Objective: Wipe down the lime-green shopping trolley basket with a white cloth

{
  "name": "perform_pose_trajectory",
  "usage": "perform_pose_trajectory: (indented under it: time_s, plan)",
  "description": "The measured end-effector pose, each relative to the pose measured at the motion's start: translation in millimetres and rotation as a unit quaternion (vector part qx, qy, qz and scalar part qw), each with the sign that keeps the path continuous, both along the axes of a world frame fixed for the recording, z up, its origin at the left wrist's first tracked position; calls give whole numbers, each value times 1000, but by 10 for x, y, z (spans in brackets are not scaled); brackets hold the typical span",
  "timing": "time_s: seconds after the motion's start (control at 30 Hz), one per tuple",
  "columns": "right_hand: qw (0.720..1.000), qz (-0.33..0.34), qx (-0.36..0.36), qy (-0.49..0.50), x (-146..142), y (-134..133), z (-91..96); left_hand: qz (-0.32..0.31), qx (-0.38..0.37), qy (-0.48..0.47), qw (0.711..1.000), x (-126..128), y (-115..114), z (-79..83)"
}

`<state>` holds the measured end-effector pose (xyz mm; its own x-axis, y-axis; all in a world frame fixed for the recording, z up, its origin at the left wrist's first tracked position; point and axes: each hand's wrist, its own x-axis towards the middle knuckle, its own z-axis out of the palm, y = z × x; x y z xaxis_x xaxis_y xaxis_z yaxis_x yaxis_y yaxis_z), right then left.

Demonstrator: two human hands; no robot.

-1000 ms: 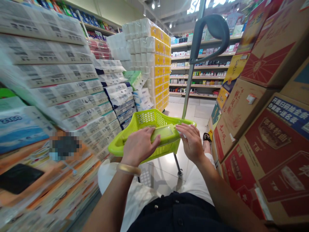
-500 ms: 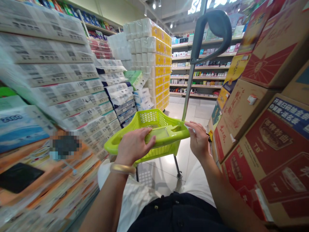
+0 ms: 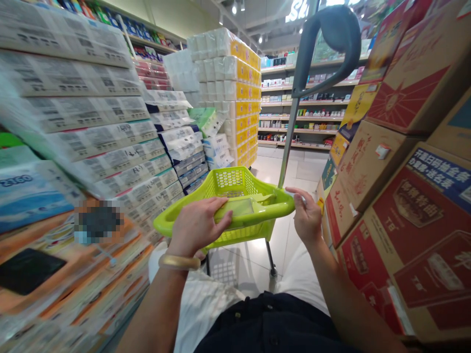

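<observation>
Green basket (image 3: 230,176) mid-frame, opening up. Its handle bar (image 3: 274,212) runs long axis left-right, rising slightly rightward. Left hand (image 3: 200,223) nearer its middle, clasped over the left half. Right hand (image 3: 307,215) at the right end near the pole (image 3: 289,142), fingers half-curled; can't tell if gripping.

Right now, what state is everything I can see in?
Green cart: upright
Left fingers: resting across its near rim
Right fingers: partly bent, at its right corner
Gray handle: on metal pole
Black slab: lying on orange packs
White packs: stacked
Cartons: stacked
Ceiling light: lit
</observation>
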<state>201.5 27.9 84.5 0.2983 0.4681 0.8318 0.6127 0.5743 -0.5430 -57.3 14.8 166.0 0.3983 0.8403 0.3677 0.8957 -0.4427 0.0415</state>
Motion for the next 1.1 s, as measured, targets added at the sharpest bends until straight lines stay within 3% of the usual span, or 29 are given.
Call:
perform_pose_trajectory:
  time_s: [0.17,0.23,0.43,0.67,0.8,0.87,0.93,1.0,1.1]
  plan:
    - [990,16,23,-140,-160,-171,23,-5,1,-1,1000,-30,-1,-2]
    - [988,32,29,-149,-127,-155,24,-10,0,-2,1000,-47,-1,-2]
    - [994,79,-22,71,21,-10,-8,-16,-3,-8,1000,-86,13,0]
    - [992,119,36,29,-81,-187,-29,-14,-17,-19,1000,-176,17,2]
    - [972,171,-60,147,23,-60,-30,-23,-7,-23,999,-176,6,-3]
    - [965,166,-84,182,15,-53,-17,-26,-2,-23,999,-153,-1,-7]
    - [980,127,-45,149,-46,-131,2,-29,2,-24,999,-131,-8,-12]
    - [996,78,7,44,-117,-257,18,-32,4,-24,999,-120,-13,-14]
    - [991,50,46,-118,-135,-375,24,-33,3,-23,999,-117,-17,-14]
